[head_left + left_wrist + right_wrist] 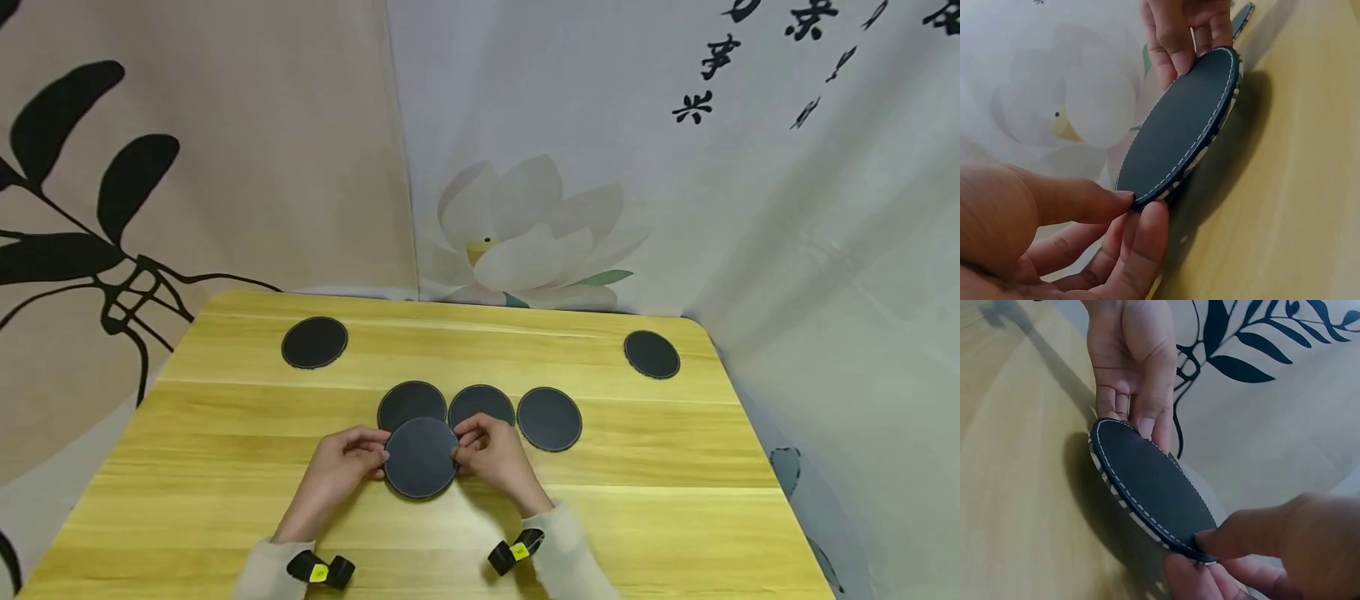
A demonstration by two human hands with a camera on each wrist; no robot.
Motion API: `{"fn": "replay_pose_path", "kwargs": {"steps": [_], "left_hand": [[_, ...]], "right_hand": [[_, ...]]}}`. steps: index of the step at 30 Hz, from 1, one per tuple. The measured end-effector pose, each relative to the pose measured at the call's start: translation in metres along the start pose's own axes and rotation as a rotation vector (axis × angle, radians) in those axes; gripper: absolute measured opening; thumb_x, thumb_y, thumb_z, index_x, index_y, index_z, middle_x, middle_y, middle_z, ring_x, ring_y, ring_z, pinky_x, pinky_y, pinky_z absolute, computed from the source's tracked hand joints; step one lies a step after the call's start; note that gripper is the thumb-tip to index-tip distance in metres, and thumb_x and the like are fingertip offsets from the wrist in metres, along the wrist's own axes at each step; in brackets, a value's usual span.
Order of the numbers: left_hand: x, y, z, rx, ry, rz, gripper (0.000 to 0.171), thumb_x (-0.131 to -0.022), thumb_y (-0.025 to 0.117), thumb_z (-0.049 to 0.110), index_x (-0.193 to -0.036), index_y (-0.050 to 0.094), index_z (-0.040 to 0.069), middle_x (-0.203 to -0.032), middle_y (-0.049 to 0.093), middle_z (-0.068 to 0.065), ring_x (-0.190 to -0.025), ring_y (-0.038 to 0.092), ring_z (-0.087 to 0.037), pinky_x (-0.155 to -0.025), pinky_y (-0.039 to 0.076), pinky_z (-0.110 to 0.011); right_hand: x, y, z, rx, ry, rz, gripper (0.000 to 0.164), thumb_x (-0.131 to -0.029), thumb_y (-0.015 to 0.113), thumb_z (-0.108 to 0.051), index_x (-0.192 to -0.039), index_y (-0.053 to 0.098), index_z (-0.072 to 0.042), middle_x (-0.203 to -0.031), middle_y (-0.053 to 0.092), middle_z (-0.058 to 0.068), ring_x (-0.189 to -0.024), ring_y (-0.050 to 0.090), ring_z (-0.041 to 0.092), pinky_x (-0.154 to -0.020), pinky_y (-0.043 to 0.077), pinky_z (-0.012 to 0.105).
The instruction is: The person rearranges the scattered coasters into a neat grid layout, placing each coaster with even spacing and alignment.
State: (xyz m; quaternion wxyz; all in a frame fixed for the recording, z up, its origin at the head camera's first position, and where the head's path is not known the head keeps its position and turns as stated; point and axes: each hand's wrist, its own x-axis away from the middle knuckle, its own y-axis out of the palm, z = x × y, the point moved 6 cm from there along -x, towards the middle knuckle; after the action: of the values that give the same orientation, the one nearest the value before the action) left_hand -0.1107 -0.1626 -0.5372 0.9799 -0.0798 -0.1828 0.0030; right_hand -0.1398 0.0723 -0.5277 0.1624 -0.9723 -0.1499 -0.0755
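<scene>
Pinching a dark coaster [422, 458] at nine and three o'clock, the fingers of the left hand [347, 461] and right hand [493, 457] hold it above the desk [675, 533], near a row of coasters [483, 402] toward one o'clock. It looks light, stiff and sturdy, best held by its stitched rim [1210, 137]. No container shows.

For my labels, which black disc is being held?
The frontmost disc: the left hand and right hand pinch its edge; the other five discs lie on the table.
</scene>
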Motion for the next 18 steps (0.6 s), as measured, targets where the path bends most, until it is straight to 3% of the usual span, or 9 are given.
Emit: {"fn": "replay_pose_path", "kwargs": {"steps": [8, 18], "left_hand": [[0.008, -0.014, -0.005, -0.114, -0.005, 0.028, 0.025, -0.092, 0.068, -0.005, -0.117, 0.071, -0.006, -0.095, 0.067, -0.014, -0.077, 0.067, -0.017, -0.066, 0.062, -0.029], [0.016, -0.022, -0.007, -0.217, -0.036, 0.034, 0.019, -0.091, 0.066, -0.008, -0.109, 0.071, -0.006, -0.089, 0.068, -0.013, -0.074, 0.068, -0.018, -0.062, 0.062, -0.03]], "right_hand": [[0.004, 0.019, 0.001, 0.075, -0.012, 0.001, 0.018, -0.083, 0.079, -0.002, -0.098, 0.071, -0.005, -0.086, 0.067, 0.005, -0.066, 0.063, 0.009, -0.059, 0.058, 0.022], [0.01, 0.032, -0.007, 0.206, -0.081, 0.008, 0.019, -0.077, 0.079, 0.003, -0.091, 0.07, -0.005, -0.081, 0.07, 0.009, -0.066, 0.059, 0.004, -0.062, 0.051, 0.017]]}}
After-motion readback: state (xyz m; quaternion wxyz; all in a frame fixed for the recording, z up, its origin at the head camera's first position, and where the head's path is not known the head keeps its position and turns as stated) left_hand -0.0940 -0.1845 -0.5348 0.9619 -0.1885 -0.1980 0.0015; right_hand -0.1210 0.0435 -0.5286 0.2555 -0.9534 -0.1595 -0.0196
